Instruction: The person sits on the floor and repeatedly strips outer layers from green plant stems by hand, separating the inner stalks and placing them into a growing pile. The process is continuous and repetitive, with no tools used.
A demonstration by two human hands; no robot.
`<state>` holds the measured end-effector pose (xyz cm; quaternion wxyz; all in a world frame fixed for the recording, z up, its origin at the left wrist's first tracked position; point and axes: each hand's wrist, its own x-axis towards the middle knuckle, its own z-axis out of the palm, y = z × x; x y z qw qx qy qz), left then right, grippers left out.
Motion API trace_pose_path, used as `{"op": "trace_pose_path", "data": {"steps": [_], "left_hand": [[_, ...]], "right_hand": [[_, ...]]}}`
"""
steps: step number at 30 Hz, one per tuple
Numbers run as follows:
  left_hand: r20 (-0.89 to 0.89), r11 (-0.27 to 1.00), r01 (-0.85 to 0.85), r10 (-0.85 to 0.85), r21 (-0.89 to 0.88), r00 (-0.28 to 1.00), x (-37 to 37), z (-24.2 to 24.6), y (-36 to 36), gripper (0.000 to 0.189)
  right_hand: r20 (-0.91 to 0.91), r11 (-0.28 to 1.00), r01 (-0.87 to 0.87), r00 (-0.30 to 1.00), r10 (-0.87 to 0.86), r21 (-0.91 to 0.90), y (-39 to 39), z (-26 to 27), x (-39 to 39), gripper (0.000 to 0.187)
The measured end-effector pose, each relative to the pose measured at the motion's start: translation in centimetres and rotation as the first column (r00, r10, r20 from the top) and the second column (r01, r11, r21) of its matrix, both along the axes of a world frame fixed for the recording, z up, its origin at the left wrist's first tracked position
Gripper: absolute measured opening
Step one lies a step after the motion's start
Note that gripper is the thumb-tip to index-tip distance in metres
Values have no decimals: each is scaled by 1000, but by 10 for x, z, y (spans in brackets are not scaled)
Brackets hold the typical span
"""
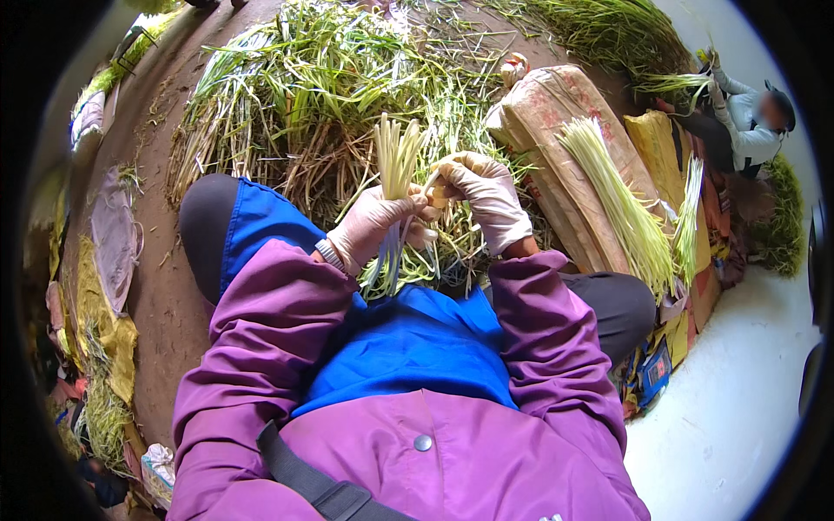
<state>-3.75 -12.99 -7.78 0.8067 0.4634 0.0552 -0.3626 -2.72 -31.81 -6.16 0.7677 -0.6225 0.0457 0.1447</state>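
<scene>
My left hand (378,225), in a pale thin glove, is closed around a small bundle of pale green stalks (396,156). Their even pale ends point away from me, and the looser ends hang over my lap. Just right of the bundle, my right hand (479,195), gloved too, pinches a single pale stalk (431,180) between thumb and fingers. Beyond both hands lies a large heap of long-leaved green plants (313,84) with brownish stems. To the right, a pile of pale stalks (619,202) rests on a wrapped bale (573,124).
A smaller stalk bunch (689,221) lies on yellow sacking (658,143) at the right. Farther right a person (749,124) handles green plants. Another green heap (606,32) is at the top right. Brown ground (156,260) and a greyish cloth (114,234) are on the left.
</scene>
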Motion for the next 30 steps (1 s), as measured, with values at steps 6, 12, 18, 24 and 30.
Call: {"op": "trace_pose_path", "data": {"steps": [6, 12, 18, 24, 30], "left_hand": [[-51, 993, 59, -64, -99, 997, 2, -4, 3, 27], [-105, 983, 63, -82, -173, 991, 1, -2, 6, 24], [-86, 978, 82, -100, -190, 991, -1, 2, 5, 25], [-77, 944, 196, -223, -266, 972, 0, 10, 8, 34], [-9, 993, 113, -113, -45, 994, -2, 15, 3, 39]], "right_hand": [[-18, 999, -21, 1000, 21, 27, -3, 3, -3, 17], [0, 997, -40, 999, 41, 72, 0, 7, -4, 19], [23, 995, -56, 998, 54, 82, -1, 3, -7, 20], [-115, 960, -75, 987, 110, 271, -1, -10, -5, 20], [-79, 978, -46, 995, 63, 205, -8, -5, -7, 18]]}}
